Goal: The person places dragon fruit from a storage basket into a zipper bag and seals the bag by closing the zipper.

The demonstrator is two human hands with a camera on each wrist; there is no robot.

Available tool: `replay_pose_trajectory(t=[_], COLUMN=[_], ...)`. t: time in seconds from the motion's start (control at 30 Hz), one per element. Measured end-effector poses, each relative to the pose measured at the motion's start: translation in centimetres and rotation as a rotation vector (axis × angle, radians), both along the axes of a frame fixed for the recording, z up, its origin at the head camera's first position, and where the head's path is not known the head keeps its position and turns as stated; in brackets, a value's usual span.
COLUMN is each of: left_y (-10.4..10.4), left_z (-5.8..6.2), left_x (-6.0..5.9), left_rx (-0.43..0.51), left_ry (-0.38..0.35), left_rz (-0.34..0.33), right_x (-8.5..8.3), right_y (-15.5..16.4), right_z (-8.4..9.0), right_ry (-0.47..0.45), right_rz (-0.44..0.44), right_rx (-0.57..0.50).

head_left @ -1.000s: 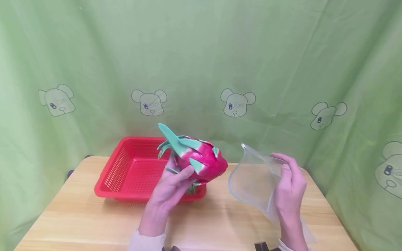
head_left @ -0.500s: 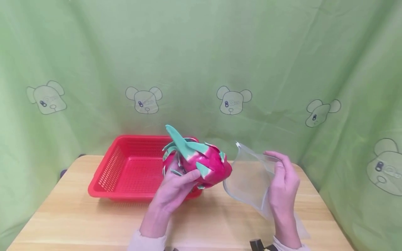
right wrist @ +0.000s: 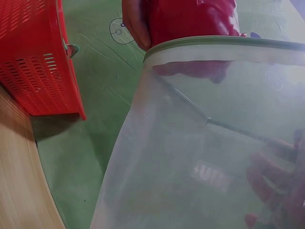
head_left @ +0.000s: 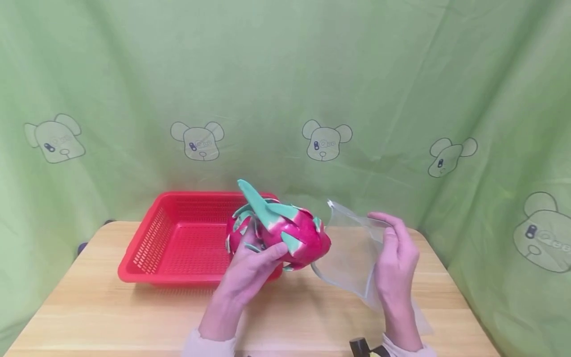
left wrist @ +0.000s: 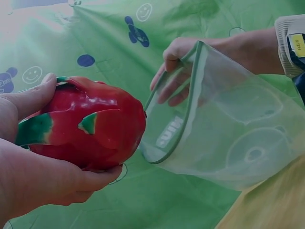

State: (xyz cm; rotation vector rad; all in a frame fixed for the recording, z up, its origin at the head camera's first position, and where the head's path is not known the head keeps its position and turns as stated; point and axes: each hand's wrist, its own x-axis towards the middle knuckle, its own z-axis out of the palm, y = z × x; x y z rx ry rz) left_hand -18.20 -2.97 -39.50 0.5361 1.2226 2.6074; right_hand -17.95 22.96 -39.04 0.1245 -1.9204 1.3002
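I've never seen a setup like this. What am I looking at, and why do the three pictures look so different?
No machine here: a person wears three cameras. The wide picture comes from the head, looking down at a wooden table before a green curtain. The other two come from the wrists, so everything looms close. On the table sits a red basket. The left hand holds a dragon fruit, pink with green scales, in the air. The right hand pinches the rim of a clear bag and holds its mouth open toward the fruit. In the left wrist view the fruit's tip sits right at the bag's mouth.
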Motion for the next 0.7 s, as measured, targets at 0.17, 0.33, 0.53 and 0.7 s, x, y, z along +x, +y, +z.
replay_pose_trajectory(t=[0.17, 0.33, 0.53, 0.7], left_y=[0.09, 0.28, 0.33, 0.45], left_z=[-0.29, -0.3, -0.22, -0.36], left_x=[-0.06, -0.05, 0.0, -0.03], left_rx=[-0.021, -0.028, -0.05, -0.054], left_ry=[0.005, -0.004, -0.009, 0.011], left_rz=[0.016, 0.033, 0.045, 0.05], right_x=[-0.15, -0.26, -0.19, -0.14], right_y=[-0.43, -0.47, -0.6, -0.89], right_z=[-0.05, -0.05, -0.11, -0.22], right_ry=[0.005, 0.027, 0.024, 0.02], right_rz=[0.011, 0.023, 0.02, 0.037], right_rx=[-0.002, 0.004, 0.007, 0.012])
